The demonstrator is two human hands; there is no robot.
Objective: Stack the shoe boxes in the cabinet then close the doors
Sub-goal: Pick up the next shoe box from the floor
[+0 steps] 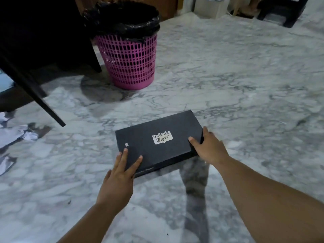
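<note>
A black shoe box (154, 142) with a silver "Onitsuka Tiger" label on its lid lies on the marble floor in the middle of the head view. My left hand (117, 179) rests on the lid's near left corner with straight, spread fingers. My right hand (210, 148) holds the box's right end, the thumb on top of the lid and the fingers wrapped down over the edge, where they are partly hidden. At the upper left stands dark furniture (43, 32), and a thin dark panel edge (33, 88) slants down from it toward the floor.
A pink mesh waste basket (128, 58) lined with a black bag stands beyond the box, beside the dark furniture. Crumpled white paper (15, 134) lies on the floor at the left. White boxes (210, 6) and a dark stand (280, 13) sit far back.
</note>
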